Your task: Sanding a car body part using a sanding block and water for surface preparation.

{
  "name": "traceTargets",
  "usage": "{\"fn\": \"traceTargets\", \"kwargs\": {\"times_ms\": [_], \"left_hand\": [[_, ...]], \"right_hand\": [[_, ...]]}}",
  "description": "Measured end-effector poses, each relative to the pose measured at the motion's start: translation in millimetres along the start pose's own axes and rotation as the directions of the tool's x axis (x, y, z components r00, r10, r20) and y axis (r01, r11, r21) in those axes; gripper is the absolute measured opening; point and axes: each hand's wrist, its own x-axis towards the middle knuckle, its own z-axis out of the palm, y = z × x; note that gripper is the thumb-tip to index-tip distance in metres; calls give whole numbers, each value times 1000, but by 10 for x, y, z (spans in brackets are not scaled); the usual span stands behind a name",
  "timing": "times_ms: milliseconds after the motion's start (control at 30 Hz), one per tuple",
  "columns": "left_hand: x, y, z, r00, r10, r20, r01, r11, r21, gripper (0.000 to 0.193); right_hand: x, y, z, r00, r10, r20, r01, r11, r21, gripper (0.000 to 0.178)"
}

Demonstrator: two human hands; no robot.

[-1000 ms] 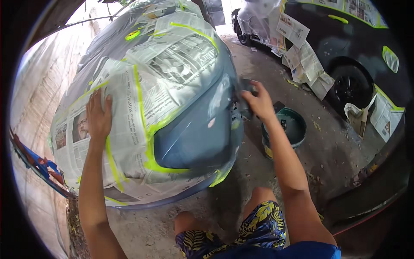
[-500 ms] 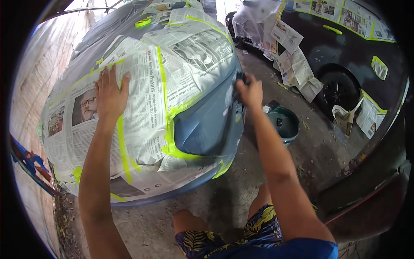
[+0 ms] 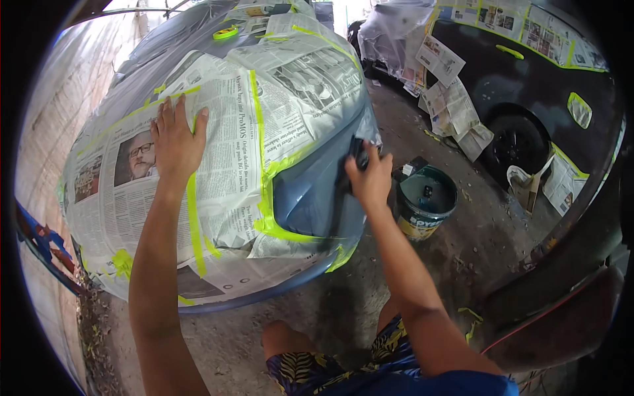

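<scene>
My left hand lies flat with fingers stretched on the newspaper that covers the car's end. My right hand grips a small dark block, pressed against the bare blue-grey body panel near its right edge. Fingers partly hide the block, so its exact kind does not show. Bright yellow-green masking tape borders the exposed panel and runs across the paper in strips.
A dark bucket with liquid stands on the ground right of my right hand. A tape roll rests on the plastic-covered car top. At right is a dark car, partly papered. Loose tape scraps lie on the floor.
My right hand has slid with the dark block down the panel, toward me and slightly left. My left hand stays flat on the newspaper. More of the bucket shows.
</scene>
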Motion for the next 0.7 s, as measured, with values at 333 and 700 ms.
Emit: {"fn": "traceTargets", "kwargs": {"times_ms": [333, 700], "left_hand": [[-13, 22, 6, 999, 18, -30, -18, 1000, 24, 67], [3, 12, 10, 997, 45, -64, -44, 999, 20, 65]], "right_hand": [[20, -12, 7, 999, 38, 35, -39, 999, 5, 58], [203, 53, 73, 998, 57, 23, -58, 998, 24, 55]]}}
